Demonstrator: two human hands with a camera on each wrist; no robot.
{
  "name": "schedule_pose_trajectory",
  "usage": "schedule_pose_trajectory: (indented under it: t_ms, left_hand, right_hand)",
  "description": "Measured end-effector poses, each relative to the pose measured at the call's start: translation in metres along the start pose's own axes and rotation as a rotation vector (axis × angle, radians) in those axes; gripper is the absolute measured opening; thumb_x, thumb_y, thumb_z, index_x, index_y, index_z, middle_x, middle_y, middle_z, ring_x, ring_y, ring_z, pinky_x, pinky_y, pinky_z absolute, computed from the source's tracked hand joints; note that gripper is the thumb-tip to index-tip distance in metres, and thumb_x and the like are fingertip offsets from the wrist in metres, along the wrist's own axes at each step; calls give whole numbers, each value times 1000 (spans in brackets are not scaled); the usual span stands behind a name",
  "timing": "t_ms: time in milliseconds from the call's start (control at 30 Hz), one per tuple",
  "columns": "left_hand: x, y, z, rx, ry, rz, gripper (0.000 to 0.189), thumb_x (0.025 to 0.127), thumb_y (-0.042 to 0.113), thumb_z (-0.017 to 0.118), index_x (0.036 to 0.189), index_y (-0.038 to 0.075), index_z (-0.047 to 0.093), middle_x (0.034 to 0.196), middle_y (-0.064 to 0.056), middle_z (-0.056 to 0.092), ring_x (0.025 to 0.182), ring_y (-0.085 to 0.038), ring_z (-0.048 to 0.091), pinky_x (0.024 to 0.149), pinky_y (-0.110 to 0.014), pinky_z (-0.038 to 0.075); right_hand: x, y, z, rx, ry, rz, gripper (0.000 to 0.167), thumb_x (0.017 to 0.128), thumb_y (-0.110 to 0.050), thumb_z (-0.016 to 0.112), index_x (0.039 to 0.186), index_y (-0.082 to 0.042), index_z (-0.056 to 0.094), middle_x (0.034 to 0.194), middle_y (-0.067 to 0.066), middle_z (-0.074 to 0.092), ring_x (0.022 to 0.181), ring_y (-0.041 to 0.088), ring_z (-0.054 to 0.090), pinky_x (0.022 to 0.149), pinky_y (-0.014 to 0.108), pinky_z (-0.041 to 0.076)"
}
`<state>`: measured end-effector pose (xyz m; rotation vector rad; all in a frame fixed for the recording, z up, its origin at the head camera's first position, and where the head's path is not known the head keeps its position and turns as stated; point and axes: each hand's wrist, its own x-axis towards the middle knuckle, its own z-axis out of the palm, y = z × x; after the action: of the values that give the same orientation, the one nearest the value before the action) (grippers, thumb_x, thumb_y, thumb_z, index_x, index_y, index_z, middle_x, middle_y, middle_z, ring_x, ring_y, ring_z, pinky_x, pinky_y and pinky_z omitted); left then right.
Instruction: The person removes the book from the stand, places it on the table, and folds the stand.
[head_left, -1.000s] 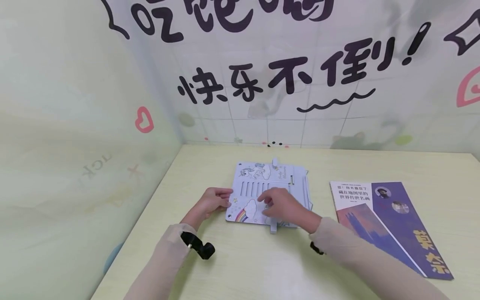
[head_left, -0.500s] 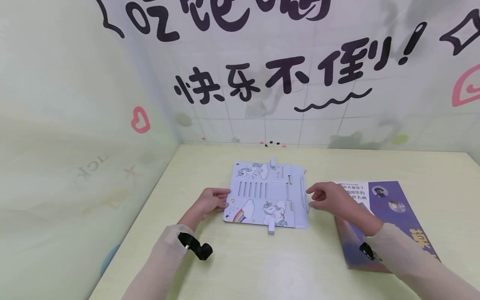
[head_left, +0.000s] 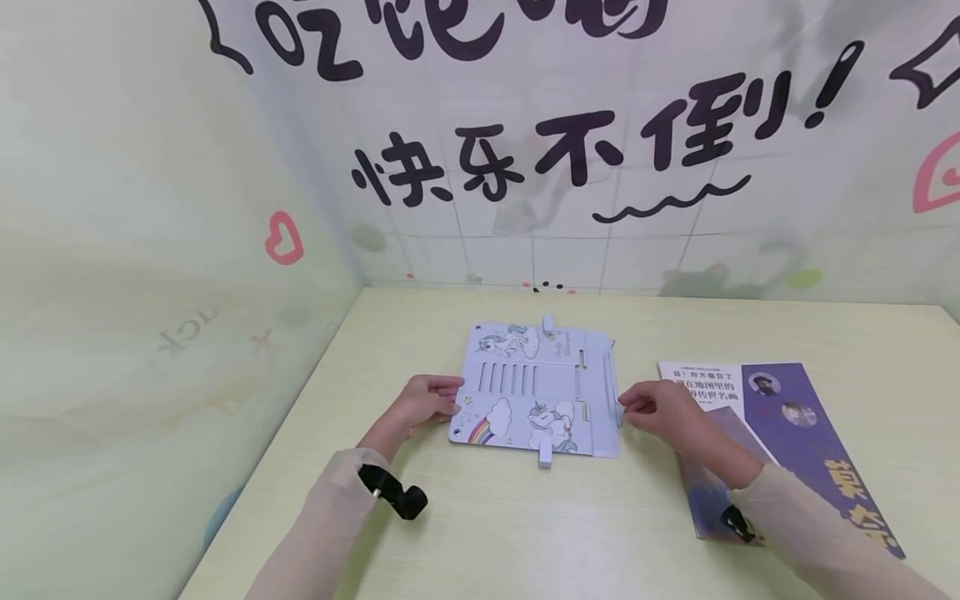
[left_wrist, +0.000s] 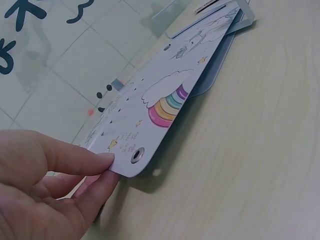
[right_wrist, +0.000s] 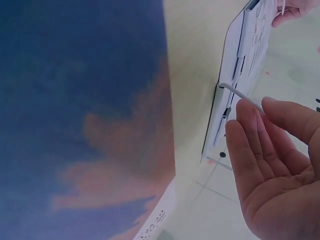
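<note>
A pale lavender book stand (head_left: 534,385) with unicorn, cloud and rainbow prints lies on the table in the head view. My left hand (head_left: 420,402) pinches its left edge between thumb and index finger. In the left wrist view that corner of the stand (left_wrist: 165,107), with a metal eyelet, is tipped up off the wood. At the opposite edge is my right hand (head_left: 663,412). Its thumb and fingertips pinch a thin grey wire support (right_wrist: 239,93) attached to the stand's edge, as the right wrist view shows. Slots and two small clips (head_left: 545,451) mark the stand's face.
A purple-blue book (head_left: 813,433) with a painted cover lies to the right, partly under my right forearm. A printed curtain (head_left: 525,242) hangs behind the table (head_left: 480,533), and another sheet (head_left: 165,275) closes off the left side.
My right hand has gone from above the stand's face to its right edge and taken hold of the wire support. The left hand keeps its grip on the left edge.
</note>
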<state>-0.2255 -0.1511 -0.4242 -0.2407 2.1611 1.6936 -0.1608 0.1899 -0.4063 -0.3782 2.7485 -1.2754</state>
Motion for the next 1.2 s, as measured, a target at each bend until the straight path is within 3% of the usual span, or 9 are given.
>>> schedule_pose_trajectory:
  t_ms: [467,900,1200]
  left_hand:
    - [2,1,3,42,33,-5,47,75,-18,60,119,-3,56,105,-16,57,88,-22,57,72,-28,53]
    - [4,-1,0,18,21,-14,48,75,-19,59,120,-4,55,107,-17,57,90,-23,58,73,-29,53]
    - [3,-1,0,32,29,-17,47,75,-20,59,119,-4,56,105,-16,56,89,-22,57,72,-28,53]
  right_hand:
    - [7,1,0,14,17,11,12,76,6,67,88,6,68,77,10,66,65,15,59,55,23,48]
    - [15,-2,3,-11,-6,64,14,77,5,66,91,5,69,79,9,66,67,16,60,56,25,48]
    - [18,-5,5,-94,-30,11,12,78,5,67,90,5,70,80,9,67,67,12,57,55,23,46]
